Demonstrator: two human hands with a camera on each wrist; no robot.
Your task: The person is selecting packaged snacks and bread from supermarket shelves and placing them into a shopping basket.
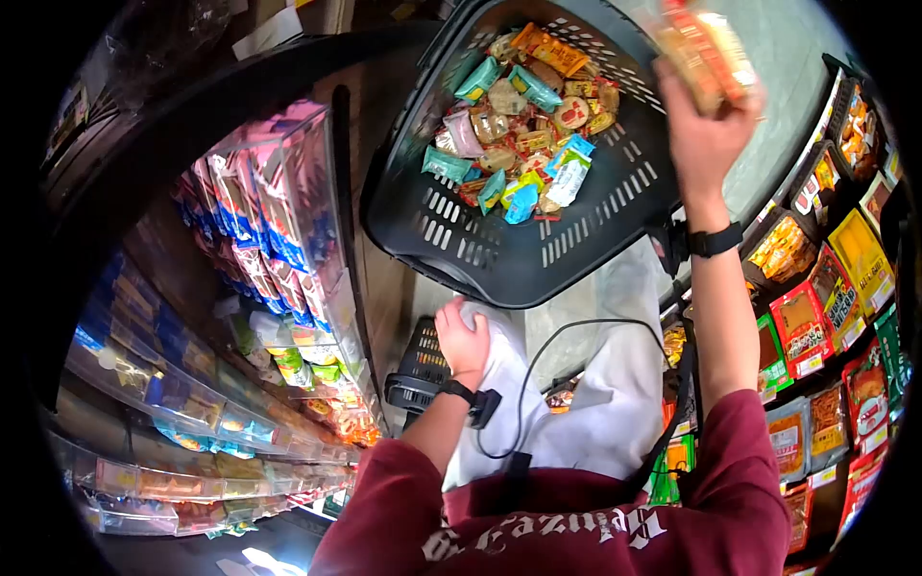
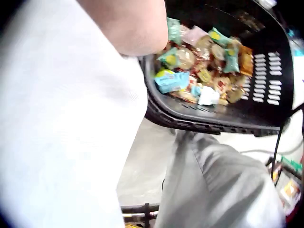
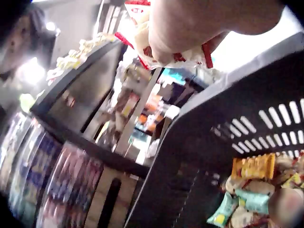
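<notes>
My right hand (image 1: pixel 709 139) grips wrapped snacks (image 1: pixel 699 56) in clear packaging with red ends, raised over the far right rim of a black shopping basket (image 1: pixel 567 278). In the right wrist view, the fingers (image 3: pixel 166 38) curl round the red-edged wrappers (image 3: pixel 140 45). Inside the basket lies a pile of small wrapped snacks: teal packets (image 1: pixel 447 163), an orange packet (image 1: pixel 550 50), round tan pieces (image 1: pixel 572 112) and a blue-white packet (image 1: pixel 570 173). My left hand (image 1: pixel 463 338) rests on the light-trousered knee just below the basket, holding nothing.
On the left stand clear shelf bins (image 1: pixel 288 182) of pink-and-blue packets. Shelves of packaged snacks (image 1: pixel 799 312) curve along the right. A second black basket (image 1: pixel 415 355) sits low beside the left knee. A black cable (image 1: pixel 538 365) loops across the lap.
</notes>
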